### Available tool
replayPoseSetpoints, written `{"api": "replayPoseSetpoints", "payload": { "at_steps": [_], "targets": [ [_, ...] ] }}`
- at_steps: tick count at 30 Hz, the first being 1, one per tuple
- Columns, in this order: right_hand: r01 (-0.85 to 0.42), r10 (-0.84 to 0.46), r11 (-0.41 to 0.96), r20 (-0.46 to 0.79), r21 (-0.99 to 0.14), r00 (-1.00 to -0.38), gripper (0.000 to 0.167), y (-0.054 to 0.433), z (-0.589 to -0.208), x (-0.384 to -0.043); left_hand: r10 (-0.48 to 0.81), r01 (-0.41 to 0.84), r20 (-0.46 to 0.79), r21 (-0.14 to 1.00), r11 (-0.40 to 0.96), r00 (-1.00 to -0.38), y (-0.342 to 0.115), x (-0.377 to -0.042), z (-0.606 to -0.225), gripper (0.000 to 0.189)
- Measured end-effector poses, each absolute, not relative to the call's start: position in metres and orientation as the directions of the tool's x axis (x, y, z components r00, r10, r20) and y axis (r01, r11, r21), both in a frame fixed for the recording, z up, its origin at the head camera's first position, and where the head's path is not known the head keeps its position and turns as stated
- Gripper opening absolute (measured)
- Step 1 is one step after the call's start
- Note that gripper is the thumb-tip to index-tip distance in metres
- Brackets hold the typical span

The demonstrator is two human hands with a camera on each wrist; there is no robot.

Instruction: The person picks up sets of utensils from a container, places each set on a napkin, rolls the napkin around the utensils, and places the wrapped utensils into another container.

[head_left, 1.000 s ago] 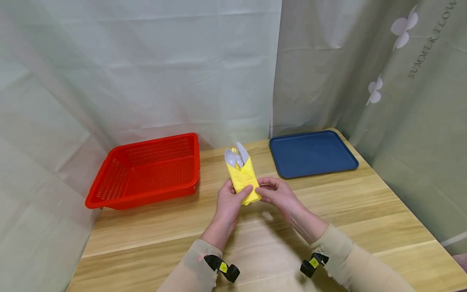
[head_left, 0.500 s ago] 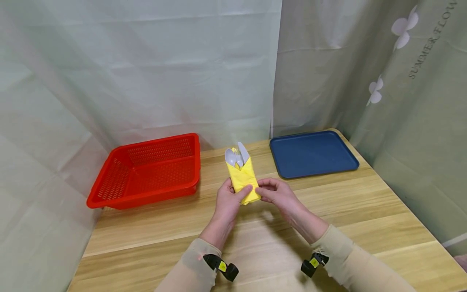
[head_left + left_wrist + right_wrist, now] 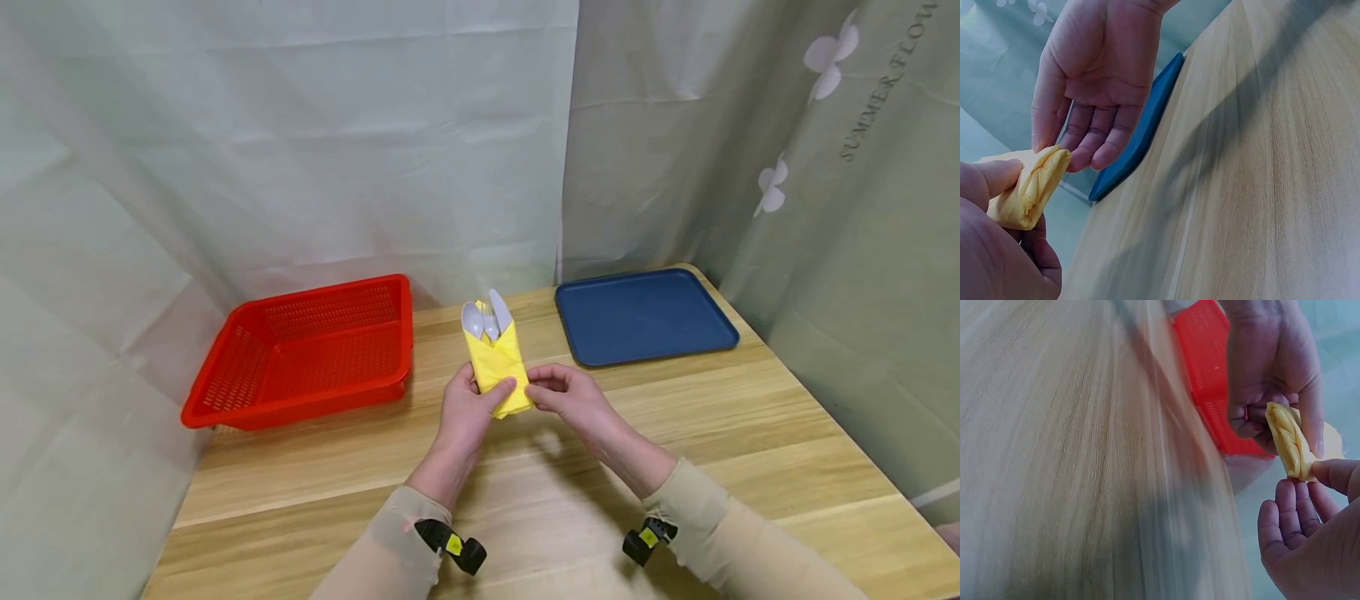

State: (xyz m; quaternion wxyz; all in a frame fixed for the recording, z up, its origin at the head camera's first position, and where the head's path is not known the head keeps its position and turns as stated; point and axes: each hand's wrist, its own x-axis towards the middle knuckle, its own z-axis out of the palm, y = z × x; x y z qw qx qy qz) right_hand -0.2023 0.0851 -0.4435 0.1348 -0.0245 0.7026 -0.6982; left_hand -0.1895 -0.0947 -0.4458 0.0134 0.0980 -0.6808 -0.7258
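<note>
A folded yellow napkin [image 3: 498, 367] is held above the table, tilted slightly left. From its top pocket stick out a spoon [image 3: 472, 319], a fork [image 3: 490, 323] and a knife [image 3: 501, 308], all pale grey. My left hand [image 3: 467, 410] grips the napkin's lower left side, thumb across its front and fingers behind. On the lower right edge, my right hand [image 3: 573, 400] pinches the napkin between thumb and forefinger. The right wrist view shows the napkin's folded bottom end [image 3: 1291, 440] between both hands. Hidden inside the napkin are the cutlery handles.
At the back left stands a red perforated plastic basket [image 3: 300, 412]. A flat blue tray [image 3: 645, 317] lies at the back right of the wooden table [image 3: 547, 500]. Pale curtains [image 3: 337, 150] hang behind and at both sides.
Both hands keep their hold on the napkin. The bundle has shifted very slightly left and up; otherwise little differs.
</note>
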Motion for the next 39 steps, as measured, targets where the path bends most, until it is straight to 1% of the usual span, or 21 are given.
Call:
{"api": "replayPoseSetpoints", "payload": {
  "at_steps": [7, 15, 19, 25, 31, 35, 39],
  "targets": [
    [0.067, -0.269, 0.088, -0.088, -0.994, -0.959, 0.030, 0.086, -0.442, -0.201, -0.168, -0.106, -0.115, 0.992, -0.065, -0.979, -0.100, -0.189, -0.442, 0.046],
    [-0.037, -0.272, 0.182, -0.014, -0.983, -0.962, 0.030, 0.085, -0.442, -0.201, -0.182, -0.069, -0.075, 0.997, -0.039, -0.980, -0.105, -0.189, -0.437, 0.043],
    [-0.113, -0.279, 0.254, 0.040, -0.960, -0.960, 0.031, 0.085, -0.443, -0.203, -0.194, -0.077, -0.079, 0.997, -0.015, -0.978, -0.109, -0.189, -0.435, 0.041],
    [-0.234, -0.299, 0.375, 0.122, -0.897, -0.946, 0.031, 0.084, -0.445, -0.206, -0.209, -0.087, -0.083, 0.996, 0.010, -0.974, -0.116, -0.191, -0.428, 0.043],
    [-0.319, -0.329, 0.467, 0.173, -0.825, -0.928, 0.038, 0.079, -0.447, -0.208, -0.226, -0.070, -0.055, 0.996, 0.062, -0.973, -0.126, -0.191, -0.417, 0.044],
    [-0.394, -0.353, 0.535, 0.225, -0.748, -0.908, 0.041, 0.075, -0.447, -0.210, -0.237, -0.072, -0.038, 0.988, 0.135, -0.971, -0.136, -0.189, -0.408, 0.045],
    [-0.476, -0.401, 0.585, 0.275, -0.657, -0.874, 0.044, 0.070, -0.448, -0.212, -0.238, -0.085, -0.036, 0.977, 0.196, -0.971, -0.148, -0.189, -0.398, 0.046]
  ]
}}
